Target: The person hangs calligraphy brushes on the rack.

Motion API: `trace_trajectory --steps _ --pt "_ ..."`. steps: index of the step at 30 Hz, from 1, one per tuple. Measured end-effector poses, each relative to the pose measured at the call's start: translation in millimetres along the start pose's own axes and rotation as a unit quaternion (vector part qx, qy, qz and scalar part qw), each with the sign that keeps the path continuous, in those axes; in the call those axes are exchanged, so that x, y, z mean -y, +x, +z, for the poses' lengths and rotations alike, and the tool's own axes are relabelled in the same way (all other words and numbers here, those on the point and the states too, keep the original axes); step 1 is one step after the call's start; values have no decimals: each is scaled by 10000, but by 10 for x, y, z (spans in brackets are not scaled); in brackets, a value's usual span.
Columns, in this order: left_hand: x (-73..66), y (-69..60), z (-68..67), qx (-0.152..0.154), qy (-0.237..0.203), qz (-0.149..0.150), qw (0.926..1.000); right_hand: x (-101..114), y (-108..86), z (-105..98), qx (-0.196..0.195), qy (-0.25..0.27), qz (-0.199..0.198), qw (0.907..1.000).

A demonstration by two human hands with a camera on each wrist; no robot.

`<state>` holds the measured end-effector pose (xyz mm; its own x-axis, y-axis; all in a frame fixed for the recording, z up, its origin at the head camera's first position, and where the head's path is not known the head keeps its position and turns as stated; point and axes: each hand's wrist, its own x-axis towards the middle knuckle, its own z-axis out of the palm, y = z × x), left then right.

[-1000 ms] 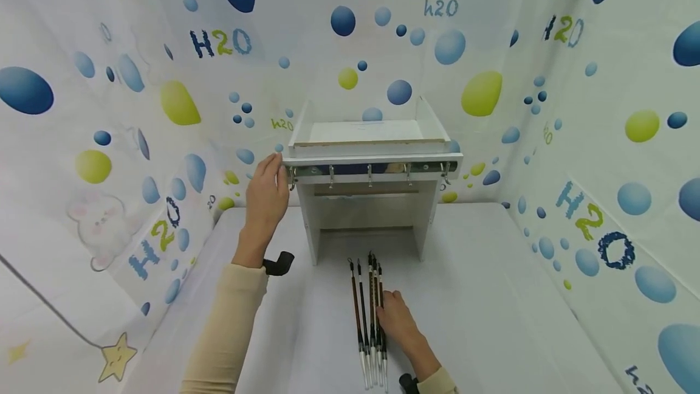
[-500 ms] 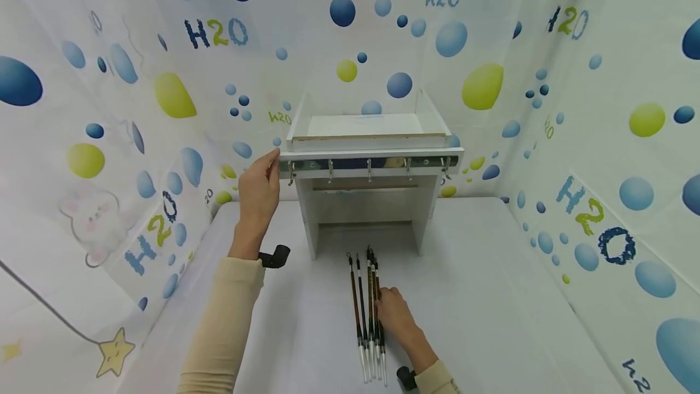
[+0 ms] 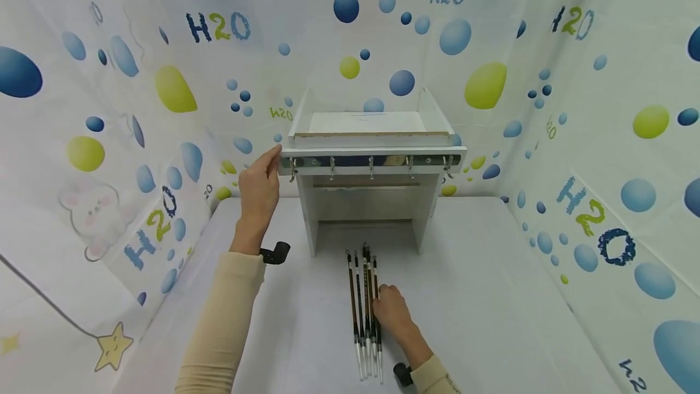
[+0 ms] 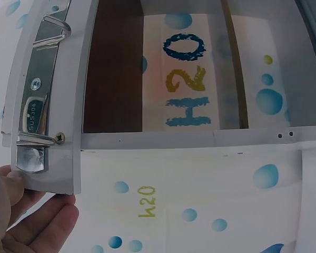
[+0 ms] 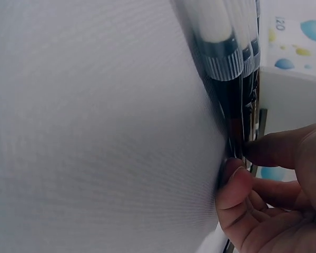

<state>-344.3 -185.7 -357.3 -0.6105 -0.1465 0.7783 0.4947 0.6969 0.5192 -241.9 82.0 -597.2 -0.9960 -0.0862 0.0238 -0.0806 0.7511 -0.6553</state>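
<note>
A white shelf rack [image 3: 361, 141] stands at the back of the table, with a metal hook strip [image 3: 350, 163] along its front board. My left hand [image 3: 259, 190] grips the left end of that board; in the left wrist view the fingers [image 4: 55, 219] and thumb hold its corner by the last hook [image 4: 34, 139]. Several capped brushes [image 3: 359, 309] lie side by side in front of the rack, tips towards me, hanging loops towards the rack. At their right edge my right hand [image 3: 394, 315] pinches the rightmost brush [image 5: 226, 79] between thumb and fingers.
The white table [image 3: 492, 297] extends on both sides of the rack. Patterned curtains with dots and letters stand behind and at both sides. Dark wrist cameras sit on both wrists.
The brushes and my right hand sit slightly further left in the head view, which has itself shifted a little. My left hand stays on the board's end.
</note>
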Motion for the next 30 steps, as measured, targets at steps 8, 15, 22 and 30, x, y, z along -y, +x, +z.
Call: trace_trajectory --steps 8,15,22,30 --pt "12 2 1 31 41 -54 10000 11 18 17 5 -100 -53 9999" --pt "6 -31 3 44 -60 -115 9999 -11 -4 26 -34 13 -82 10000" --pt "34 -40 26 10 -37 -77 10000 -22 -24 10 -159 145 74 9997" --pt "15 11 -11 -37 -41 -129 9999 74 -32 -170 -858 19 -107 9963"
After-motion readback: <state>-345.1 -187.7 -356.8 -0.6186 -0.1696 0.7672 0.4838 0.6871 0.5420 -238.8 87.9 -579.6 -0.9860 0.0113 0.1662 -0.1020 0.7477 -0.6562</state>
